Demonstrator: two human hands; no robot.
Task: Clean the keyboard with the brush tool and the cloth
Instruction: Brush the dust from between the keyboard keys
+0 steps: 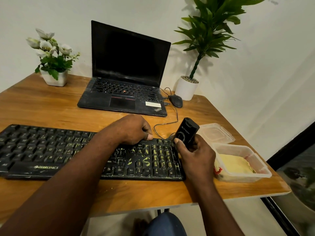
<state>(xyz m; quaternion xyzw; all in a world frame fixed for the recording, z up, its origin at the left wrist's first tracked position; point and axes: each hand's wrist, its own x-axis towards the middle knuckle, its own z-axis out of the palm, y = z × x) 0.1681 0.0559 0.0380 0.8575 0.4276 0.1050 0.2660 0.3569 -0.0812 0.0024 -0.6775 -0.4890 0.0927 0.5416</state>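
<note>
A black keyboard [42, 154] lies along the near edge of the wooden desk [42, 106]; yellow dust covers its right-hand keys. My left hand [133, 130] grips the keyboard's far edge, fingers curled over it. My right hand [194, 155] holds a black brush tool [186, 132] upright over the keyboard's right end, thumb on its front. A yellow cloth [235, 163] lies folded in a clear plastic box [255, 176] to the right of the keyboard.
A dark laptop [126, 74] stands open behind the keyboard, with a black mouse [176, 100] and its cable beside it. The box's lid [216, 132] lies behind the box. A flower pot [54, 79] and a plant pot [186, 89] stand at the back corners.
</note>
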